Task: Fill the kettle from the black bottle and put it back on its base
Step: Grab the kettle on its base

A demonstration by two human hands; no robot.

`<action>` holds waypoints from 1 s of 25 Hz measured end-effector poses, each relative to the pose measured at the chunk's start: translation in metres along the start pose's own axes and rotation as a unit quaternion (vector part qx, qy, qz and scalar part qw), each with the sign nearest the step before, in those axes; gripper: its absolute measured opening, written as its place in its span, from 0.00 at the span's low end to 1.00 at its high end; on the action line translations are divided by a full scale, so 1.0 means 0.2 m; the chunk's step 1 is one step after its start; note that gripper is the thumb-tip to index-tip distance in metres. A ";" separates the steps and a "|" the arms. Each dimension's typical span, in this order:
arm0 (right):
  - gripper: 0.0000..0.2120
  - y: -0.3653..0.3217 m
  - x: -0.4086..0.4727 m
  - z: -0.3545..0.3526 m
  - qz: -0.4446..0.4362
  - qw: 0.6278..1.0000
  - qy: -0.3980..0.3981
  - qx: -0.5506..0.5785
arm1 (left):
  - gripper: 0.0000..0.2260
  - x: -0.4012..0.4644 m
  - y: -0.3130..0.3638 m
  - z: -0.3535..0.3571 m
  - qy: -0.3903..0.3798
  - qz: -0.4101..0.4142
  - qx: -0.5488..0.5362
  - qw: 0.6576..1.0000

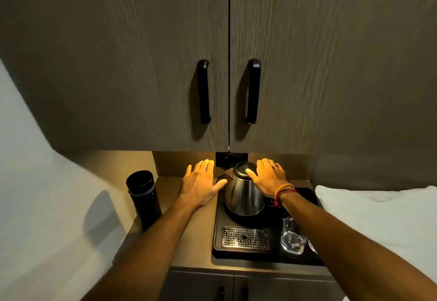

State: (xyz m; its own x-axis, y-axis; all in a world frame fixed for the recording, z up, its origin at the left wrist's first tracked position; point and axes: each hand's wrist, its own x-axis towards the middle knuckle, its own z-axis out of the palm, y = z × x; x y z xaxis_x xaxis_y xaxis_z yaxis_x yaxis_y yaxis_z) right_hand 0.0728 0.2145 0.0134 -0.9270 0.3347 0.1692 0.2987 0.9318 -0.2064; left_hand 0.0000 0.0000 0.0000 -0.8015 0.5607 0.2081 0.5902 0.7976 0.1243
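Note:
A steel kettle (243, 194) with a black lid stands on its round black base (238, 218), on a black tray (218, 234). Its spout points left. My right hand (268, 177) hovers flat just right of the lid, fingers spread, thumb by the lid's edge; it holds nothing. Left of the spout, my left hand (201, 182) is spread flat with the thumb near the kettle. The black bottle (144, 199) stands upright and capped at the counter's left edge, apart from both hands.
A metal drip grate (245, 239) sits in the tray's front. A clear glass (293, 235) lies at the tray's right under my forearm. Two cabinet doors with black handles (204, 91) hang overhead. A wall socket (230, 159) is behind the kettle. White bedding (378, 213) lies right.

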 end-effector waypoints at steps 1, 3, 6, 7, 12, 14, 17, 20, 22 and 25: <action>0.26 0.00 0.07 0.03 0.012 1.000 -0.008 0.005 | 0.37 0.03 0.00 0.03 0.002 -0.008 -0.003 1.000; 0.27 -0.02 0.15 0.06 0.029 0.999 -0.035 -0.005 | 0.37 0.08 -0.01 0.06 0.001 -0.012 -0.001 1.000; 0.20 -0.07 0.24 0.10 0.037 0.997 -0.060 0.018 | 0.37 0.15 -0.04 0.12 -0.018 -0.018 0.003 1.000; 0.17 -0.06 0.26 0.13 0.042 0.997 -0.049 0.037 | 0.37 0.18 -0.05 0.14 -0.020 -0.022 0.005 1.000; 0.15 -0.05 0.29 0.18 0.078 0.990 -0.020 0.117 | 0.36 0.24 -0.10 0.18 -0.033 -0.023 0.006 0.999; 0.16 -0.02 0.30 0.21 0.098 0.982 -0.036 0.155 | 0.35 0.26 -0.10 0.18 -0.033 -0.019 0.006 0.999; 0.13 0.15 0.31 0.24 0.170 0.941 -0.117 0.267 | 0.31 0.27 -0.10 0.15 -0.025 -0.013 0.010 1.000; 0.12 0.22 0.29 0.19 0.178 0.918 -0.133 0.329 | 0.26 0.27 -0.09 0.10 -0.014 -0.013 0.010 1.000; 0.16 0.20 0.28 0.14 0.163 0.923 -0.087 0.338 | 0.24 0.26 -0.09 0.07 -0.015 -0.009 0.013 1.000; 0.17 0.23 0.25 0.14 0.198 0.914 -0.076 0.346 | 0.22 0.26 -0.11 0.02 -0.016 -0.013 0.005 1.000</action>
State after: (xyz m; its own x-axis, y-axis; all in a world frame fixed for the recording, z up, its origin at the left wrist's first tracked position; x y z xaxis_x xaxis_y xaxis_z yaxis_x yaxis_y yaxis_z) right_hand 0.0341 0.2699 -0.0145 -0.8135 0.5543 -0.1759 0.4515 0.4113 -0.7918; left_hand -0.0546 0.0114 0.0042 -0.8188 0.5473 0.1730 0.5690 0.8138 0.1185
